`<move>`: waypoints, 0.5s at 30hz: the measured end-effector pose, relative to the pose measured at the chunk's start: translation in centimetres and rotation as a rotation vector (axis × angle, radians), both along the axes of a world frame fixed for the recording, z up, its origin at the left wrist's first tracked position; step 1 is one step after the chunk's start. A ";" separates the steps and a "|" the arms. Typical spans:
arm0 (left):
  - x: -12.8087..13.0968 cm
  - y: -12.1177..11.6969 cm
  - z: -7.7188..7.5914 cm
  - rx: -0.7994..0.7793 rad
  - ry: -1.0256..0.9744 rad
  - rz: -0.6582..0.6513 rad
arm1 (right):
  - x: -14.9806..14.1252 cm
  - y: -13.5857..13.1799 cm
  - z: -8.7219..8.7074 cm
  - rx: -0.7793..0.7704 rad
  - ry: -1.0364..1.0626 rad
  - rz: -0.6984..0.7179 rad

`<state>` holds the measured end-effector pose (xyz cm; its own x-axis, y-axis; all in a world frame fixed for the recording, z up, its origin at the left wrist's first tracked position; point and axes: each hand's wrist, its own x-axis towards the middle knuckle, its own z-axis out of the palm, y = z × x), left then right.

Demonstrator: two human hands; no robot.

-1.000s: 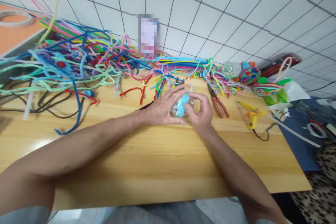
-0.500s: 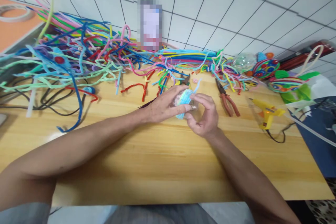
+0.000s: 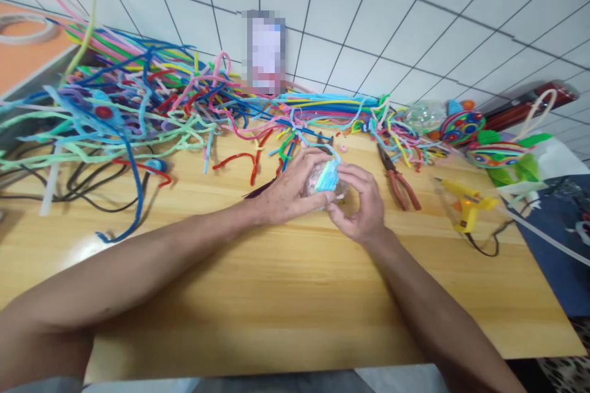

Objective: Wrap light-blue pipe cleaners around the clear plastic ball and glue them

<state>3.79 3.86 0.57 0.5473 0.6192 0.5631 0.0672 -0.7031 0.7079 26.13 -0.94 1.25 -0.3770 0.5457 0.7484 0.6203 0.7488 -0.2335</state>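
Note:
Between my hands, above the middle of the table, is a clear plastic ball [image 3: 314, 183] with light-blue and yellow pipe cleaners [image 3: 327, 177] wrapped round it. My left hand [image 3: 295, 189] is closed on the ball's left side, thumb along its lower front. At the right side, my right hand [image 3: 361, 202] has its thumb and fingers curled against the ball and the blue pipe cleaner, whose loose end bends up over the top. The fingertips behind the ball are hidden.
Pliers [image 3: 398, 181] and a yellow hot glue gun [image 3: 468, 202] lie to the right. A tangle of pipe cleaners [image 3: 152, 92] covers the back left, with black cables [image 3: 87, 178] below. A phone [image 3: 266, 52] leans on the tiled wall; decorated balls [image 3: 462, 127] sit at the back right.
The ball has turned in my hands, so the yellow strip beside the blue now shows more. The blue loose end now curves over the top instead of pointing up right.

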 end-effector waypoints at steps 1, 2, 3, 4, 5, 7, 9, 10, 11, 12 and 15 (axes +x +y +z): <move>-0.1 0.0 0.1 -0.022 0.002 -0.006 | 0.0 0.0 -0.1 -0.008 -0.001 -0.002; -0.2 0.1 0.1 -0.052 0.002 -0.017 | 0.0 -0.1 -0.1 -0.017 -0.001 -0.004; -0.3 0.1 0.2 -0.087 0.003 -0.032 | -0.1 -0.1 -0.2 -0.025 0.002 -0.005; -0.4 0.2 0.3 -0.120 0.007 -0.047 | 0.0 -0.1 -0.2 -0.034 0.006 -0.004; -0.4 0.2 0.4 -0.146 0.012 -0.060 | 0.0 -0.2 -0.2 -0.046 0.010 -0.002; -0.5 0.4 0.4 -0.168 0.017 -0.068 | 0.0 -0.3 -0.1 -0.069 0.016 0.003; -0.4 0.6 0.3 -0.158 0.013 -0.057 | -0.2 -0.3 -0.1 -0.082 0.024 -0.004; -0.4 0.6 0.2 -0.148 0.006 -0.053 | -0.3 -0.3 -0.1 -0.082 0.030 -0.011; -0.3 0.7 0.1 -0.141 -0.001 -0.051 | -0.5 -0.4 -0.1 -0.076 0.037 -0.018; -0.2 0.7 0.0 -0.140 -0.005 -0.049 | -0.7 -0.4 -0.2 -0.069 0.046 -0.024; 0.0 0.7 -0.2 -0.156 -0.014 -0.038 | -1.1 -0.4 -0.3 -0.054 0.069 -0.030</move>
